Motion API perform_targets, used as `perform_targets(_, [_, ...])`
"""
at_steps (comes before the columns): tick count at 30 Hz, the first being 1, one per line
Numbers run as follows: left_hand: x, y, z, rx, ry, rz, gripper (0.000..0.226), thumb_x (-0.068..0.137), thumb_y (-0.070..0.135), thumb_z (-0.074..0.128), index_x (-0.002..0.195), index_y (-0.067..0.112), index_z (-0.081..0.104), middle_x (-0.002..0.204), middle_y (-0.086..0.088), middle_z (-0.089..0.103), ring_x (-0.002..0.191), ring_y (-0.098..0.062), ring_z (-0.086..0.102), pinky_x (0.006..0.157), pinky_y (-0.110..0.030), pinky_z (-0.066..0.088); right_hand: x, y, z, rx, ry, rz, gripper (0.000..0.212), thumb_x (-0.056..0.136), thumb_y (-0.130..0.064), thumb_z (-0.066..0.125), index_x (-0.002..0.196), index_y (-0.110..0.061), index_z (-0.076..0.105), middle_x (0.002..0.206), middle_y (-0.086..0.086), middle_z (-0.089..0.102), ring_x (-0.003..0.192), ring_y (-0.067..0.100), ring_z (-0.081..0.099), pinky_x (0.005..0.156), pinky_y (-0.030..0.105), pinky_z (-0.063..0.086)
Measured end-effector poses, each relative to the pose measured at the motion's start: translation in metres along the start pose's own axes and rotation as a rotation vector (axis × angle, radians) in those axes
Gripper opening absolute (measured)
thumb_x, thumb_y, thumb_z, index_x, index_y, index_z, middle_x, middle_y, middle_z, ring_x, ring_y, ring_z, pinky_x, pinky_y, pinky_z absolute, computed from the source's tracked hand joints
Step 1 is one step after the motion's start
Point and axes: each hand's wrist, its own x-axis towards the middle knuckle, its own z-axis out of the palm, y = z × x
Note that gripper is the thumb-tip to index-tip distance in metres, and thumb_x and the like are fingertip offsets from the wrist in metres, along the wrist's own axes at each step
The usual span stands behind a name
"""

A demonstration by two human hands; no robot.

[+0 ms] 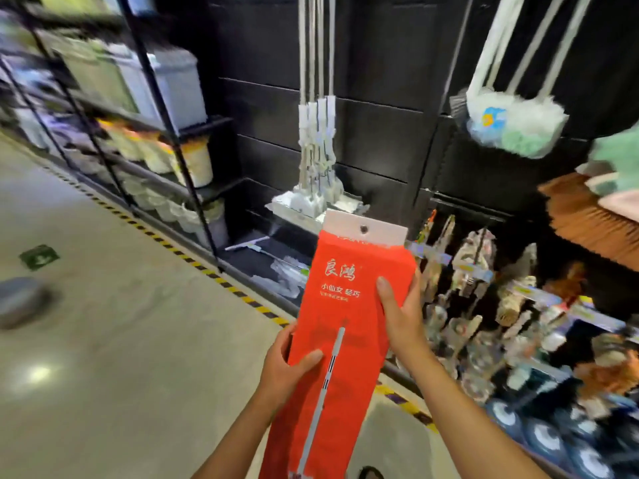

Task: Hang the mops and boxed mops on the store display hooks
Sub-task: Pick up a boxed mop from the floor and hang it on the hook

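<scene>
While carried toward the black display wall (380, 133): red boxed mop (345, 323) clasped upright by left hand (288, 366) and right hand (403, 318), hang hole (363, 229) topmost, ready for a hook.

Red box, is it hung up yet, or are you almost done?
Not yet. Some flat mops already hang on the black wall. The red box is held up by the left hand and right hand; its hang hole is on no hook.
</scene>
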Motion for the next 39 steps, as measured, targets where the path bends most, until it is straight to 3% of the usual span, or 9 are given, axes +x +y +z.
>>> perform_targets(3, [-0.001,-0.008,-0.04,0.009,0.108,-0.012,0.075,0.066,0.058,0.083,0.132,0.034,0.058,0.119,0.018,0.075,0.108,-0.008,0.074,0.081,-0.021,0.06,0.003,0.011,0.051,0.026,-0.102,0.002,0.088,0.08,-0.049,0.068,0.153,-0.017,0.031,0.137,0.002,0.057,0.103,-0.017,0.062,0.082,0.003,0.047])
perform_targets(7, [0.005,-0.016,-0.083,0.062,0.162,-0.05,0.074,0.07,0.056,0.08,0.135,0.033,0.051,0.123,0.027,0.07,0.114,-0.005,0.071,0.086,-0.018,0.058,0.015,0.03,0.104,0.057,-0.24,0.013,0.095,0.075,-0.055,0.064,0.154,-0.015,0.028,0.133,-0.002,0.057,0.104,-0.018,0.062,0.082,0.001,0.046])
perform_targets(11, [0.021,-0.026,-0.112,0.096,0.176,-0.121,0.08,0.078,0.047,0.081,0.145,0.027,0.042,0.132,0.017,0.069,0.121,-0.013,0.07,0.094,-0.029,0.06,0.036,0.054,0.142,0.094,-0.383,0.047,0.084,0.078,-0.054,0.065,0.149,-0.027,0.029,0.133,-0.01,0.057,0.109,-0.014,0.062,0.085,0.004,0.047])
perform_targets(16, [0.055,-0.026,-0.123,0.104,0.293,-0.185,0.074,0.081,0.038,0.082,0.144,0.028,0.045,0.133,0.013,0.07,0.122,-0.016,0.07,0.096,-0.029,0.059,0.079,0.079,0.178,0.111,-0.467,0.118,0.088,0.079,-0.058,0.071,0.151,-0.033,0.027,0.125,-0.025,0.064,0.117,0.001,0.064,0.09,0.015,0.052])
perform_targets(22, [0.098,-0.019,-0.128,0.101,0.425,-0.186,0.08,0.075,0.046,0.085,0.144,0.024,0.049,0.134,0.006,0.07,0.123,-0.018,0.069,0.102,-0.036,0.057,0.13,0.096,0.21,0.164,-0.539,0.168,0.097,0.076,-0.056,0.066,0.157,-0.025,0.023,0.132,-0.005,0.062,0.105,-0.006,0.068,0.081,0.008,0.052])
perform_targets(26, [0.122,-0.012,-0.137,0.074,0.49,-0.163,0.079,0.074,0.044,0.084,0.143,0.026,0.049,0.131,0.012,0.071,0.12,-0.014,0.07,0.097,-0.029,0.059,0.163,0.095,0.235,0.145,-0.63,0.108,0.107,0.077,-0.072,0.069,0.16,-0.039,0.01,0.146,-0.041,0.041,0.133,-0.008,0.049,0.101,0.012,0.046])
perform_targets(29, [0.136,-0.007,-0.148,0.062,0.533,-0.141,0.08,0.073,0.044,0.084,0.143,0.027,0.049,0.132,0.011,0.071,0.12,-0.015,0.07,0.097,-0.029,0.059,0.185,0.093,0.255,0.147,-0.706,0.1,0.1,0.074,-0.069,0.076,0.153,-0.055,0.016,0.144,-0.031,0.051,0.134,0.009,0.056,0.106,0.029,0.051])
perform_targets(34, [0.157,-0.004,-0.177,0.049,0.577,-0.124,0.08,0.071,0.048,0.085,0.141,0.031,0.05,0.13,0.012,0.071,0.119,-0.017,0.071,0.095,-0.034,0.06,0.219,0.091,0.292,0.108,-0.837,0.057,0.101,0.072,-0.062,0.082,0.152,-0.037,0.025,0.135,-0.02,0.06,0.124,0.018,0.064,0.097,0.037,0.057])
perform_targets(39, [0.187,-0.006,-0.222,0.026,0.593,-0.098,0.079,0.07,0.047,0.084,0.14,0.031,0.05,0.129,0.017,0.071,0.118,-0.012,0.071,0.091,-0.025,0.06,0.245,0.097,0.345,0.055,-0.9,0.045,0.083,0.067,-0.06,0.088,0.133,-0.044,0.039,0.128,-0.008,0.063,0.115,0.027,0.068,0.09,0.05,0.061])
